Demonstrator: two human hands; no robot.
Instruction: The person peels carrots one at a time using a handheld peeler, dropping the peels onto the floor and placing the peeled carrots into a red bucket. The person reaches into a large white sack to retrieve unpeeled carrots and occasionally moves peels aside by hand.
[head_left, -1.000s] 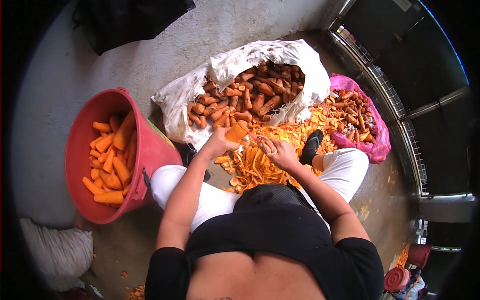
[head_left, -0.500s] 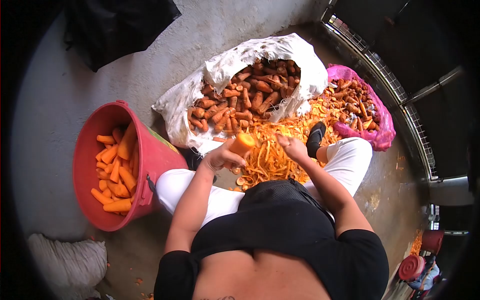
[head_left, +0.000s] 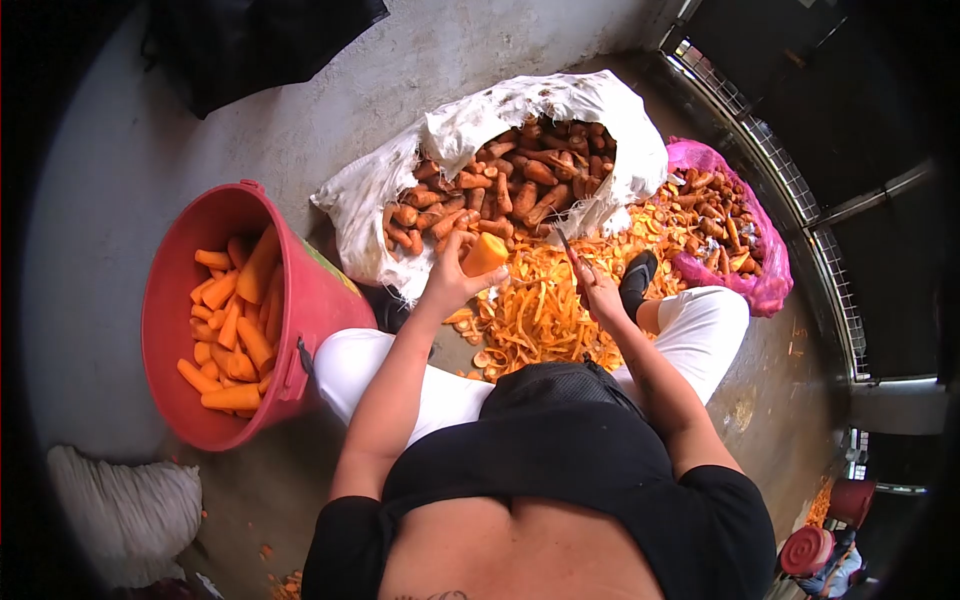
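Observation:
My left hand (head_left: 452, 282) is closed around a peeled carrot (head_left: 486, 255), its bright orange end turned away from me. In my right hand (head_left: 600, 293) is a knife (head_left: 573, 258) with a reddish handle, its thin blade pointing up and away, apart from the carrot. Below both hands, orange peelings (head_left: 540, 315) and cut-off ends are heaped on the floor between my legs. Just beyond them a torn white sack (head_left: 345, 215) lies open, full of unpeeled carrots (head_left: 525, 180).
A red bucket (head_left: 330, 290) with peeled carrots (head_left: 235, 340) leans at my left. A pink sack (head_left: 770, 285) of carrots and scraps lies at right. At lower left is a pale sack (head_left: 125, 510); a black cloth (head_left: 260, 45) hangs on the wall. Another person (head_left: 845, 570) is far right.
The carrot has tilted in my left hand, which moved slightly up. My right hand has turned and shifted a little right, and the knife blade now shows clearly.

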